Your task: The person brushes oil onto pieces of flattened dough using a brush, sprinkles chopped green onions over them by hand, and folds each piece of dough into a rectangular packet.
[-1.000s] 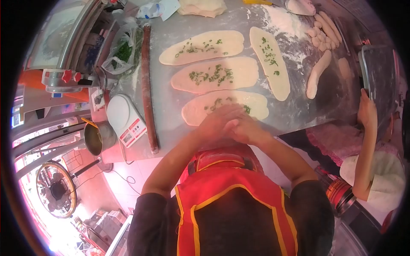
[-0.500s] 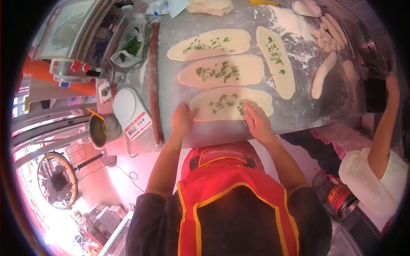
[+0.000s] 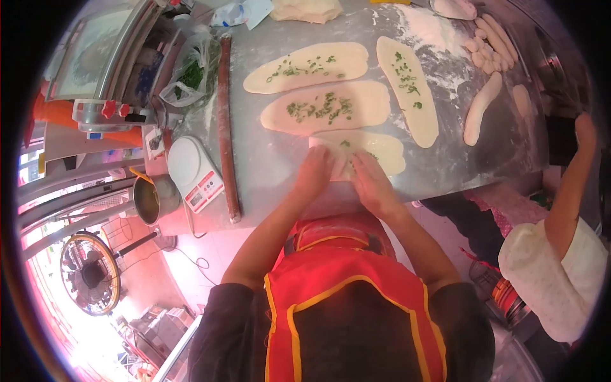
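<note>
Nearest me lies a flat oval dough sheet (image 3: pixel 389 151) with chopped green onions, its left end folded over toward the middle. My left hand (image 3: pixel 316 168) has its fingers closed on that folded end. At the fold's edge, my right hand (image 3: pixel 370 180) grips the dough with its fingers drawn together; the fingertips are partly hidden. Behind them are two more oval sheets, a middle dough sheet (image 3: pixel 369 105) and a far dough sheet (image 3: pixel 350 60), both scattered with green onions. Another topped dough sheet (image 3: pixel 421 124) lies lengthwise to the right.
A long rolling pin (image 3: pixel 225 127) lies at left, beside a kitchen scale (image 3: pixel 188 162) and a bag of green onions (image 3: pixel 191 73). Flour (image 3: pixel 433 32), dough pieces (image 3: pixel 487 57) and a dough roll (image 3: pixel 482 108) are at right. A co-worker's arm (image 3: pixel 569 184) is at far right.
My left hand has moved right, bringing the near sheet's left end over the green onions. My right hand has shifted slightly left to meet it.
</note>
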Motion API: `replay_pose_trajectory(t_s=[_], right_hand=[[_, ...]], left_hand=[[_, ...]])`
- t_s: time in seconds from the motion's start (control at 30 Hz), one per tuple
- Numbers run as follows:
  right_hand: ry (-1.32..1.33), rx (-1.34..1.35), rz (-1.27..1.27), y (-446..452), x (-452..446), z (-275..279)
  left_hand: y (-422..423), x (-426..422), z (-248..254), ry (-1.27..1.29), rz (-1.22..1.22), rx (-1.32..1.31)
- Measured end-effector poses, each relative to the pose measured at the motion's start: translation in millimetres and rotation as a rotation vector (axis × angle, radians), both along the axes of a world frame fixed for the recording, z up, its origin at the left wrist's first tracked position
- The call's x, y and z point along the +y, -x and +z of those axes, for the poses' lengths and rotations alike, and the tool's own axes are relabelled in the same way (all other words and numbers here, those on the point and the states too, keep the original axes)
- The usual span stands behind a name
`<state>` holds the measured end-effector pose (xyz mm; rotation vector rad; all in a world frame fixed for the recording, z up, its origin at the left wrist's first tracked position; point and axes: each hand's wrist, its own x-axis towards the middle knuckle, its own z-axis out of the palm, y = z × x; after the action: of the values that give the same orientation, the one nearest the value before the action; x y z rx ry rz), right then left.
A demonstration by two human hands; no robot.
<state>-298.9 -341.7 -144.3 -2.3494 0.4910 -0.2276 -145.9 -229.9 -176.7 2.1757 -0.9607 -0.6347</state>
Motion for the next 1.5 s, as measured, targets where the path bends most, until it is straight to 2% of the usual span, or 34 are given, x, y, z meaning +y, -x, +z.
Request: replay_pose_trajectory(t_s=[0.1, 0.2, 0.27, 0.37, 0.47, 0.5, 0.57, 0.6, 0.67, 0.77, 0.9, 0.97, 1.0, 1.1, 1.2, 1.3, 1.4, 1.43, 1.5], right_hand=[[0.168, -0.047, 0.122, -13, 11, -17], [0.288, -0.062, 0.186, -28, 24, -22], [0.300, 0.015, 0.195, -31, 28, -29], [0.335, -0.022, 0.172, -30, 27, -28], [0.251, -0.006, 0.159, -38, 20, -21], [-0.103, -0.019, 0.059, -40, 19, -17], [-0.813, -0.041, -0.156, -45, 18, -3], [-1.083, -0.074, -0.264, -48, 18, -13], [-1.616, -0.148, -0.487, -57, 17, -36], [-1.646, -0.099, -0.590, -62, 14, -32], [-1.436, -0.134, -0.518, -56, 24, -24], [-1.370, -0.197, -0.509, -54, 28, -41], [-1.229, -0.146, -0.469, -54, 25, -45], [-0.743, -0.030, -0.352, -45, 25, -34], [-0.744, -0.071, -0.321, -39, 28, -26], [-0.925, -0.087, -0.355, -32, 19, 11], [-1.062, -0.095, -0.525, -21, 2, 27], [-0.699, -0.038, -0.472, -13, -6, -7], [-0.525, -0.059, -0.515, -5, -12, -33]], left_hand=[[-6, 10, 17, 0.022, -0.184, -0.394], [-21, 21, 4, 0.004, -0.418, -0.654], [-23, 24, -1, -0.033, -0.424, -0.608], [-23, 27, -4, -0.026, -0.426, -0.566], [-31, 27, -16, 0.033, -0.351, -0.459], [-31, 31, -24, 0.047, -0.316, -0.401], [-28, 36, -14, 0.081, -0.012, -0.089], [-26, 37, -10, 0.098, 0.138, 0.068], [-24, 41, -11, 0.039, 0.216, 0.227], [-28, 39, -34, 0.025, 0.250, 0.342], [-32, 26, -47, -0.103, 0.254, 0.321], [-37, 21, -38, -0.251, 0.106, 0.247], [-42, 12, -32, -0.314, 0.033, 0.200], [-29, 3, 6, -0.212, 0.066, 0.226], [-13, 4, 1, 0.043, 0.130, 0.209], [-1, -13, 42, 0.165, 0.143, 0.598], [10, -27, 45, 0.213, 0.167, 0.887], [12, -32, 48, 0.005, 0.107, 0.660], [19, -30, 28, 0.117, -0.053, 0.151]])
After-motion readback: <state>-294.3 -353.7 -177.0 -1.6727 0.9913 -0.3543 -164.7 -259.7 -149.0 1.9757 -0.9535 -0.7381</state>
